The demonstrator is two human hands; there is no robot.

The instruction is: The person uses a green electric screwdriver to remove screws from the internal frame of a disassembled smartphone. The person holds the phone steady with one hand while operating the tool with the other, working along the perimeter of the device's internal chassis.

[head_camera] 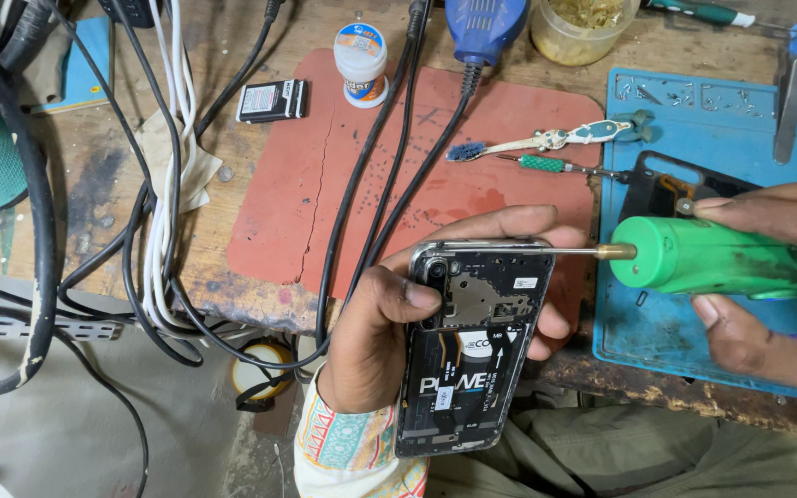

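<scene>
Now one opened phone [472, 350] in left hand [375, 341], one green electric screwdriver [721, 258] in right hand [767, 277]

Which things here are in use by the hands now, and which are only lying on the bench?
In use:
- opened phone, in left hand
- green electric screwdriver, in right hand

Lying about:
- toothbrush
- small green screwdriver
- white jar
- black battery
- red mat
- blue mat

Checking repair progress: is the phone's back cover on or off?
Off: the phone in the left hand shows bare battery and metal shielding.
</scene>
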